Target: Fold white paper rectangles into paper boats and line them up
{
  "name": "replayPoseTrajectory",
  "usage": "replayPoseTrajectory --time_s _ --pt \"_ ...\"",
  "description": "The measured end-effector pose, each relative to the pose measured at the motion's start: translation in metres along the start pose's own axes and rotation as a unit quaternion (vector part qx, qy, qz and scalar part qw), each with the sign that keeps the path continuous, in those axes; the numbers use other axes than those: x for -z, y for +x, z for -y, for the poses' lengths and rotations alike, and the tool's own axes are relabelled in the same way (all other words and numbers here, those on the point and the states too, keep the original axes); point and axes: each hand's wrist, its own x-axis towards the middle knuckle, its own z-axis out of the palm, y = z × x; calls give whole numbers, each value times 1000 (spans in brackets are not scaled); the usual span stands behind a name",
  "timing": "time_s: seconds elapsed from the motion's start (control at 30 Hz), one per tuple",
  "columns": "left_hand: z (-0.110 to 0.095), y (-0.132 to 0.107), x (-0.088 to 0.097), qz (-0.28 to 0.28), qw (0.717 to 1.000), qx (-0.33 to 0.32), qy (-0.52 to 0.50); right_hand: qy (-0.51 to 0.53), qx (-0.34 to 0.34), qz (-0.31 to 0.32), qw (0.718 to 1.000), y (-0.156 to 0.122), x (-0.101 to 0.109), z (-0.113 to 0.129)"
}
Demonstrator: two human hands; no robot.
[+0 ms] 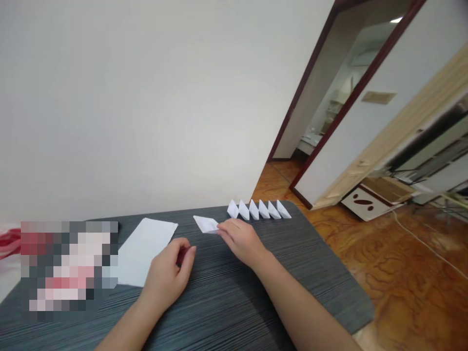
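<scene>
My right hand reaches across the dark grey wood-grain table, its fingertips pinching the right end of a folded white paper piece. My left hand rests lower on the table with its fingers curled toward the thumb, and nothing shows in it. Just left of that hand lies a flat white paper sheet, its corner close to the fingers. Several folded paper pieces stand side by side in a row along the table's far edge, beyond my right hand.
A pixelated patch hides something at the table's left end, with a red item beyond it. The table's right edge drops to an orange-brown wooden floor, where a white cable runs. A doorway stands at the back.
</scene>
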Motion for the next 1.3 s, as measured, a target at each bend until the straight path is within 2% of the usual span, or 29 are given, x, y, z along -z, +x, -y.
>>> replayPoseTrajectory --time_s 0.1,0.17,0.3,0.4,0.5,0.6,0.7,0.93,1.3 --pt "-3 1 -2 110 994 -18 -1 -8 -21 -50 999 2 23 -6" --pt "-5 2 -3 150 988 -31 3 -24 -44 -82 995 -7 41 -14" --pt "-3 2 -3 164 985 -48 10 -100 -116 -122 981 -58 77 -42" --pt "-1 2 -2 159 986 -55 11 -164 -182 -168 955 -110 99 -70" --pt "1 2 -3 168 984 -55 24 -218 -243 -192 925 -155 112 -98" --pt "2 3 -4 180 982 -54 35 -237 -265 -171 919 -186 109 -118" --pt "4 3 -5 190 980 -52 40 -242 -264 -135 924 -199 100 -129" --pt "5 6 -8 201 977 -50 40 -248 -273 -94 925 -198 91 -137" --pt "4 4 -7 193 979 -51 34 -260 -287 -99 917 -200 90 -135"
